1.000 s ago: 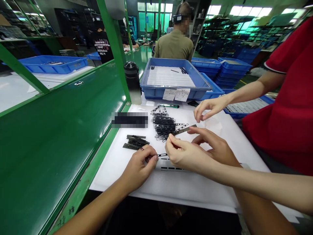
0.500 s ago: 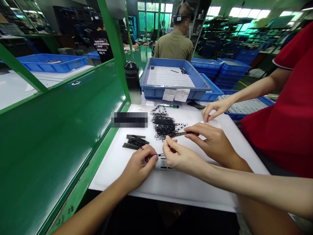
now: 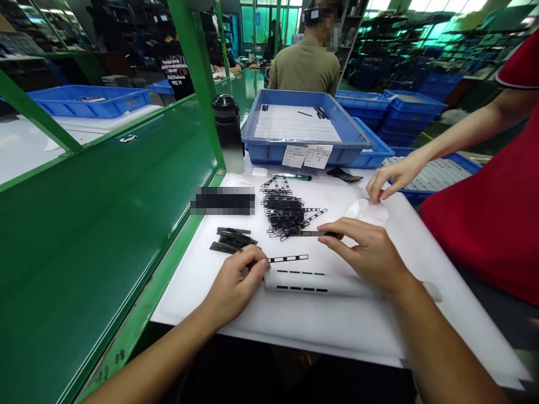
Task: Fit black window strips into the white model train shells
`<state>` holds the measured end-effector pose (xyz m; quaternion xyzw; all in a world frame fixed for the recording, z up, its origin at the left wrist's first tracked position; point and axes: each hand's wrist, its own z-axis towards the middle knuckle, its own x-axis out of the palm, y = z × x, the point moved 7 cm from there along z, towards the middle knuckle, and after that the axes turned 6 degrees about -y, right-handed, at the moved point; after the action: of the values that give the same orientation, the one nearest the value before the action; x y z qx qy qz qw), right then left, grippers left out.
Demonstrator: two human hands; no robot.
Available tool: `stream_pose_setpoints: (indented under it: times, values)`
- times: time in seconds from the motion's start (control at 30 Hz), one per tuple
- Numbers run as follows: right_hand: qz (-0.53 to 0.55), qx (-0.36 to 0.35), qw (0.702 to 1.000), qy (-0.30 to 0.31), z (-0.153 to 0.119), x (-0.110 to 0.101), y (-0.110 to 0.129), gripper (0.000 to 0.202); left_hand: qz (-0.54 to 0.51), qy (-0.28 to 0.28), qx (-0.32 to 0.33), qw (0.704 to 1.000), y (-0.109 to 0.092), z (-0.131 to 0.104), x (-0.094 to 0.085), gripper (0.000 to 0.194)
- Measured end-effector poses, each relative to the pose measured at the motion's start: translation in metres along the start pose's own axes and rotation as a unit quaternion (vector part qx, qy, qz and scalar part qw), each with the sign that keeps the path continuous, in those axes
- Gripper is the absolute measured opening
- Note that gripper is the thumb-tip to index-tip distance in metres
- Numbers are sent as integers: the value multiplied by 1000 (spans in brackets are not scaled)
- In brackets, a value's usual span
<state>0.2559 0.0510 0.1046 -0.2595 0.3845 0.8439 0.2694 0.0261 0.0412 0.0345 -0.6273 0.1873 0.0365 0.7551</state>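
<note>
The left hand (image 3: 234,283) pinches one end of a thin black frame (image 3: 288,258) between thumb and finger. The frame sticks out to the right, just past a long white piece (image 3: 357,287) with black dashes on the bench (image 3: 295,322). The right hand (image 3: 370,252) grips the right end of a dark strip (image 3: 311,233). The strip's other end is by a messy pile of frames (image 3: 283,212). More dark strips (image 3: 233,241) lie near the left hand. Another person's hand (image 3: 393,175) touches a thin, see-through sheet (image 3: 367,211) on the right.
</note>
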Motion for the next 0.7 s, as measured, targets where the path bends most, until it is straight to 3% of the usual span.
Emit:
stream_pose_setpoints:
  times: [0.27,0.7]
  values:
    - [12,-31,999,-2,-1,3,12,13,-12,-5,-21,1000,-1,0,-1,22]
    - [31,-5,998,-48,-3,-5,7,14,33,19,32,999,-6,0,4,21]
